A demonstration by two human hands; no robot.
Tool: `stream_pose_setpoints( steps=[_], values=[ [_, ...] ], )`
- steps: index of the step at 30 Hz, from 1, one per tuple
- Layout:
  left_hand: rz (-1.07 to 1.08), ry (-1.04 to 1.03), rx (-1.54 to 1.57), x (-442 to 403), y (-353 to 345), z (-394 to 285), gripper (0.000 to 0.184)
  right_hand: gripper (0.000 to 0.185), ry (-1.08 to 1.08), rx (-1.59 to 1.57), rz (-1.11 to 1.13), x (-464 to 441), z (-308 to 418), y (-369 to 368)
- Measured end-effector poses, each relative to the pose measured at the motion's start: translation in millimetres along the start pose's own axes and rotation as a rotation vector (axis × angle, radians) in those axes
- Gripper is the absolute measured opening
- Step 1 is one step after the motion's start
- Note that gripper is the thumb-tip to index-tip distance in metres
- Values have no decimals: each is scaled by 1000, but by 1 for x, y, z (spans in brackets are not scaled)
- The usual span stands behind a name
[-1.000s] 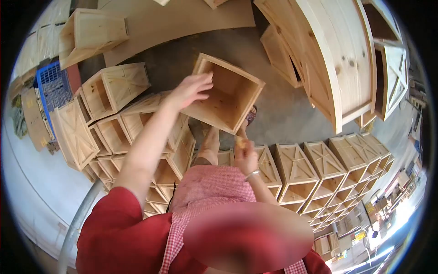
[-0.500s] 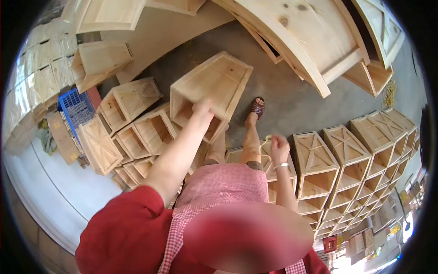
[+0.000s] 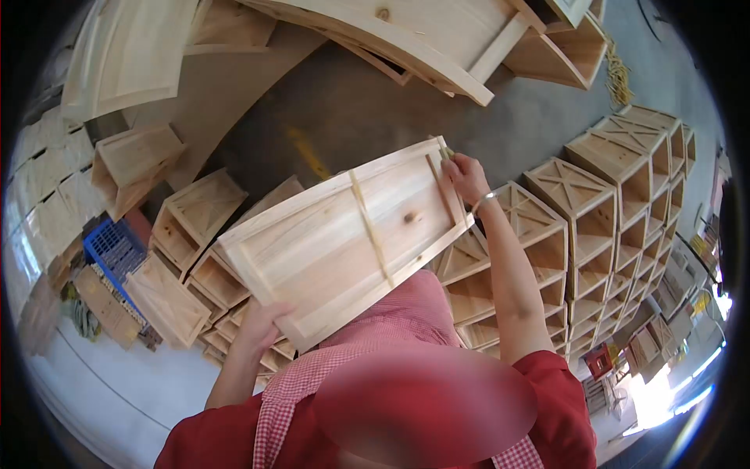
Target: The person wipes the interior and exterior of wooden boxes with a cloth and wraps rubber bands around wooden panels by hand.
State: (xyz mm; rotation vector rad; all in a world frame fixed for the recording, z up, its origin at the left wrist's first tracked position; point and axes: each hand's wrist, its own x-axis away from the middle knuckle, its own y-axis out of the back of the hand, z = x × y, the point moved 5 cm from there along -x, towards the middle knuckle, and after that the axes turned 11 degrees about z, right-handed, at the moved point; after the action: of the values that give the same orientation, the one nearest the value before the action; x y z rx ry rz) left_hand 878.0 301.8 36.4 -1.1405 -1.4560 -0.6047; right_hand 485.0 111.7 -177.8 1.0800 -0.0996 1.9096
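Note:
In front of my body is a pale wooden box (image 3: 328, 250), tilted, with one broad side turned toward me. My left hand (image 3: 264, 322) grips its lower left corner, thumb lying on the wood. At the upper right end my right hand (image 3: 467, 178) is closed on the box edge, with a bit of yellowish material by its fingers. A thin yellowish band (image 3: 369, 227) runs across the middle of the broad side. The far sides of the box are hidden.
Stacked wooden boxes (image 3: 547, 227) stand on the right, and more boxes (image 3: 199, 215) on the left. A blue plastic crate (image 3: 117, 250) is at far left. Large wooden furniture (image 3: 445, 47) rises ahead. Yellow cord (image 3: 617, 78) hangs at upper right.
The box has turned and come closer, its broad side now facing me. My left hand has shifted to its lower left corner. My right hand, earlier apart with a yellowish band, now grips the box.

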Motion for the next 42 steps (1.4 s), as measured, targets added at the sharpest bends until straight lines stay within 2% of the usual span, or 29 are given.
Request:
stream_pose_setpoints(
  steps=[2,4,6,8,9,10,12,13,14,15,17,18,20,21,22,23,24,26,27,29,30,32,33,34,35,37,39,40,42],
  values=[
    [57,4,-13,15,11,-3,61,21,26,-181,-105,34,8,12],
    [94,8,-27,29,21,-3,63,14,29,66,-191,54,-1,44],
    [109,64,-155,44,31,1,65,19,-15,59,-173,51,-37,77],
    [131,9,-201,62,28,-1,65,19,-128,374,-354,40,-92,138],
    [155,-59,-258,60,28,-11,65,24,-159,516,-243,39,-105,160],
    [154,-72,-268,54,34,-19,65,29,-212,700,-379,36,-134,188],
    [167,102,-240,73,46,-5,67,30,-398,750,-325,56,-104,223],
    [122,407,-266,77,40,-10,69,30,-310,699,-357,72,-107,228],
    [136,400,-270,74,35,-8,69,29,-210,644,-427,79,-104,242],
    [174,257,-301,67,25,-12,69,28,-250,548,-484,92,-96,241],
    [221,131,-325,59,10,-14,69,23,-194,389,-438,123,-51,204],
    [226,114,-299,51,5,-15,69,20,-46,394,-382,137,-28,166],
    [228,80,-247,42,-7,-15,68,19,-20,351,36,162,40,61],
    [239,77,-255,39,-15,-15,68,21,-74,133,90,174,52,8],
    [222,35,-234,37,-22,-15,66,19,-121,-63,273,176,58,-49],
    [205,-4,-213,36,-26,-16,65,15,120,-193,263,181,98,-79],
    [219,2,-223,36,-27,-16,65,16,53,-18,249,186,124,-103],
    [128,143,-264,43,-13,-9,64,15,-81,-546,241,193,143,-126],
    [150,170,-278,47,-10,-4,64,15,-108,-555,216,199,140,-111],
    [49,134,-181,48,6,-1,67,14,98,-356,366,196,133,-65],
    [65,134,-188,50,22,2,67,14,212,-225,183,185,75,-40],
    [3,267,-283,63,56,17,69,18,50,80,13,157,14,96],
    [3,268,-284,62,45,13,69,18,6,18,-268,136,-47,145],
    [49,243,-151,60,22,6,68,18,47,463,-413,118,-56,193],
    [78,208,-16,63,8,0,68,17,-9,628,-489,107,-84,240],
    [83,166,-105,66,18,-4,67,18,-41,913,-500,100,-154,318],
    [74,114,-171,56,18,-11,65,21,248,1383,-579,87,-213,374],
    [43,88,-146,54,6,-17,63,24,-70,450,-458,98,-158,357],
    [29,-13,-103,25,-25,-38,58,29,-353,421,-214,94,-210,331]
  ],
)
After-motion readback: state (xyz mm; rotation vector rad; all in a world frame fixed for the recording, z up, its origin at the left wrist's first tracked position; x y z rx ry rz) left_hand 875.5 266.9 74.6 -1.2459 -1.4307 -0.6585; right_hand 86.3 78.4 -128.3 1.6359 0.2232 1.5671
